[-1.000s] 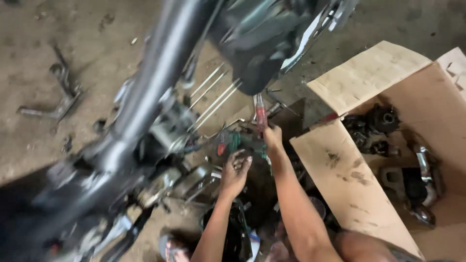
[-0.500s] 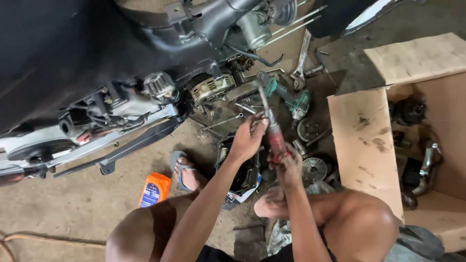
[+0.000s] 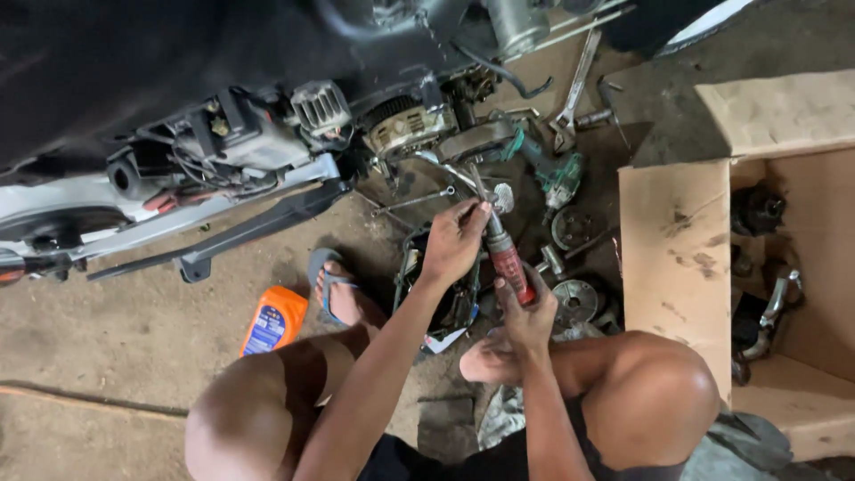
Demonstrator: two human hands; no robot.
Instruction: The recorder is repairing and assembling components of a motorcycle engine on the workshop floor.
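Gripping red-handled driver (image 3: 509, 267) with both hands, right hand (image 3: 527, 313) clamped low, left hand (image 3: 454, 242) pinching shaft.
Risking tip slipping off engine (image 3: 419, 125) just beyond, from oily grip.

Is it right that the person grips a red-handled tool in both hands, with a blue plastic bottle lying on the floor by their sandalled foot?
Not quite: the plastic bottle is orange, not blue, as the head view shows. The rest holds: the left hand and right hand both grip the red-handled tool, and the bottle lies on the floor beside the sandalled foot.
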